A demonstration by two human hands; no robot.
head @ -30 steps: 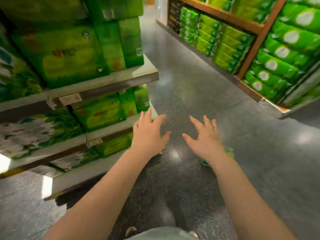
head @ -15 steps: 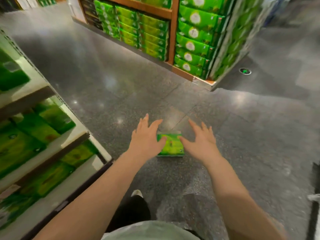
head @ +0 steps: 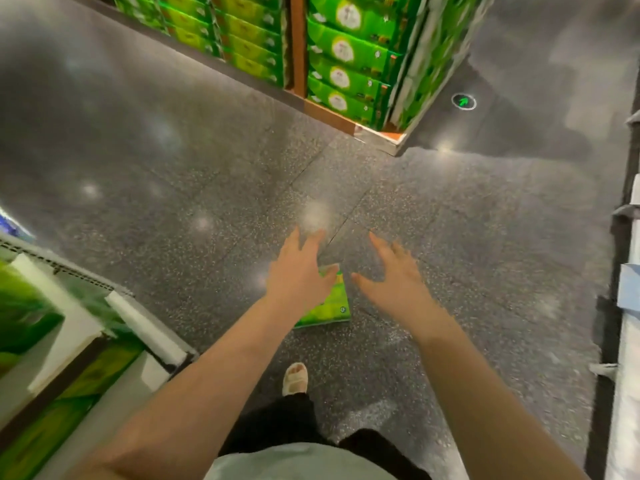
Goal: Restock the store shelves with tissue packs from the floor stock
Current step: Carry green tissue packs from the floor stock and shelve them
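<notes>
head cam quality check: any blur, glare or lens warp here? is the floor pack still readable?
Head view: motion blur smears both the left hand and right hand, worst at the fingertips. Ceiling-light glare dots the polished floor, one bright patch just beyond the left fingers. Wide-angle warp tilts the far shelving. The tissue pack shows as a green shape; its print is unreadable.

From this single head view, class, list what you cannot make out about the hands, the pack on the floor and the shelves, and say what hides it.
- Tissue pack: its left part is covered by the left hand; contact cannot be told.
- Pack print: blurred by motion, unreadable.
- Right hand: fingers smeared; open, holding nothing.
- Near shelf: cut by the left edge.
- Far shelf: top cut off.
- Right-edge fixture: mostly out of frame.
</notes>
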